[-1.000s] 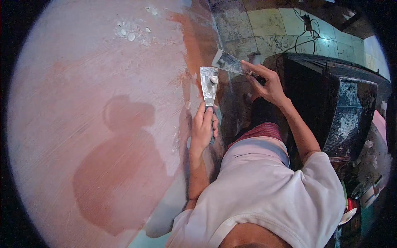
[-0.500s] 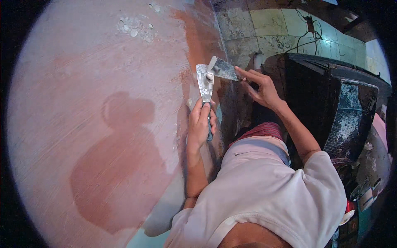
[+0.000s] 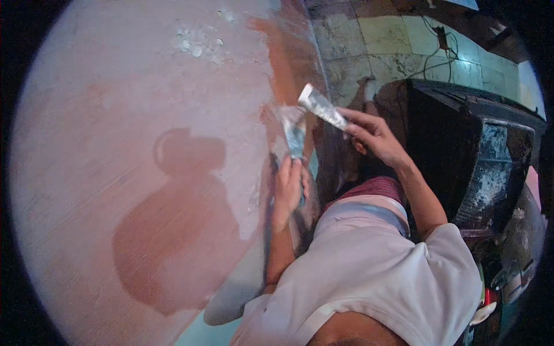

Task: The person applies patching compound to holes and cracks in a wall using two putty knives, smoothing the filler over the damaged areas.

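Observation:
My left hand [image 3: 287,187] is closed round the dark handle of a putty knife [image 3: 294,130], whose blade points away from me and is smeared by motion. In my right hand [image 3: 375,137] is a second putty knife [image 3: 323,108], pinched between thumb and fingers. Its whitish, coated blade slants up and left, and its end lies close to the left blade's tip; whether they touch I cannot tell. Both tools are in front of a pinkish wall [image 3: 104,190], near its reddish-brown strip [image 3: 281,63].
White lumpy patches [image 3: 199,45] sit on the wall at the upper left. A big black piece of furniture [image 3: 444,132] stands close by my right arm. Behind it, a cord with a dark box [image 3: 442,39] lies on the tiled floor [image 3: 384,34]. Assorted items lie at the lower right.
The right putty knife has turned so its blade looks narrower, and it no longer overlaps the left blade. Both hands have shifted slightly right and down in view.

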Demonstrator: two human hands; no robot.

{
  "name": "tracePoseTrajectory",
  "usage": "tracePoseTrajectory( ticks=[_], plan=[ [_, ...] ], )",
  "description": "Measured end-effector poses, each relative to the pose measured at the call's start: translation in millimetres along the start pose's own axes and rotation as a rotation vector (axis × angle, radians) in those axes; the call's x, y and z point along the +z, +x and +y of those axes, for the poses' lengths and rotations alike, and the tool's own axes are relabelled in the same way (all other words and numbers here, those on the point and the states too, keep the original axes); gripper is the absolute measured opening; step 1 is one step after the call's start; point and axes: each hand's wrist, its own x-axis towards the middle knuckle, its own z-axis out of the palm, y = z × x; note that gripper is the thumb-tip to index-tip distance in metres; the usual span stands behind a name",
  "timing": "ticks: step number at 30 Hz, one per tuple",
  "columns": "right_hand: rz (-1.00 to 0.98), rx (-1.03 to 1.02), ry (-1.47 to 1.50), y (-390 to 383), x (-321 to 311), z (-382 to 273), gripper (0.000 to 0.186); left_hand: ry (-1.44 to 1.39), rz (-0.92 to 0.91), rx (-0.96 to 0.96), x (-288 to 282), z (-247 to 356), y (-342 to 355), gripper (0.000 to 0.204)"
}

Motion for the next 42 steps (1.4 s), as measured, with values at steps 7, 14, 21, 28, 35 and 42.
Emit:
tracePoseTrajectory(
  ticks=[7, 14, 21, 28, 35, 42],
  plan=[
    [0.138, -0.534, -0.046, 79, 33, -6, 0.055, 0.294, -0.147, -0.241, -24, -66, -41, 0.023],
    [0.192, -0.676, 0.089, 158, 141, -1, 0.052, 0.345, -0.201, -0.275, -40, -103, -41, 0.039],
    [0.379, -0.885, -0.052, 183, 166, -30, 0.045, 0.412, -0.174, -0.260, -37, -115, -39, 0.035],
    [0.425, -0.922, -0.096, 190, 169, -26, 0.051, 0.434, -0.192, -0.260, -37, -105, -33, 0.031],
    [0.454, -0.932, -0.203, 194, 166, -27, 0.053, 0.381, -0.232, -0.214, -39, -113, -30, 0.030],
    [0.452, -0.985, -0.478, 194, 150, -29, 0.049, 0.378, -0.239, -0.271, -39, -117, -29, 0.030]
  ],
)
